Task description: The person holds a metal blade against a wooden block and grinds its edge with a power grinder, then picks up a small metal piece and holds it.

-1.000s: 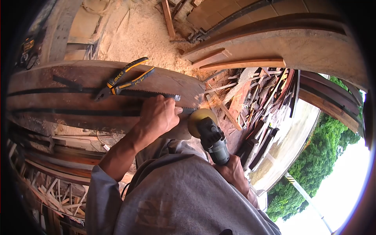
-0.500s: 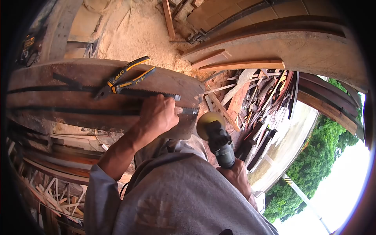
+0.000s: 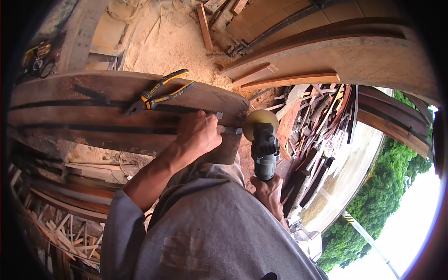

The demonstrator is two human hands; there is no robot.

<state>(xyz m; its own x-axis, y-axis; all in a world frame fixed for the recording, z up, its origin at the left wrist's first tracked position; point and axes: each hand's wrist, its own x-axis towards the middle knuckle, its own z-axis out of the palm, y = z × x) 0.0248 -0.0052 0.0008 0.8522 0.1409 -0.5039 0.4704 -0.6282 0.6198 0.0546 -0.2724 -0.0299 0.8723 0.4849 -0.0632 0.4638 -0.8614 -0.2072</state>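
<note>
My left hand (image 3: 200, 135) is closed over a dark, toothed saw blade (image 3: 232, 130) near its end, pressing on the wooden board (image 3: 121, 120). A second toothed blade (image 3: 177, 109) lies alongside, just beyond my knuckles. In my right hand (image 3: 268, 187) is an angle grinder (image 3: 265, 154), gripped by its body and pointing away from me. Its round yellowish disc (image 3: 259, 122) sits just right of the board's end, a small distance from the held blade's tip. Pliers (image 3: 158, 91) with black-and-yellow handles lie spread on the board, left of and beyond my left hand.
Beyond the board, sawdust (image 3: 163, 42) covers the ground. A heap of wood offcuts (image 3: 322, 112) is to the right, below a long curved plank (image 3: 345, 58). More stacked lumber (image 3: 74, 196) lies at lower left. Green foliage (image 3: 373, 205) shows at lower right.
The grinder has swung up and turned to point straighter ahead, its disc now higher beside the board's end. My left hand stays on the blade. The whole view has shifted slightly.
</note>
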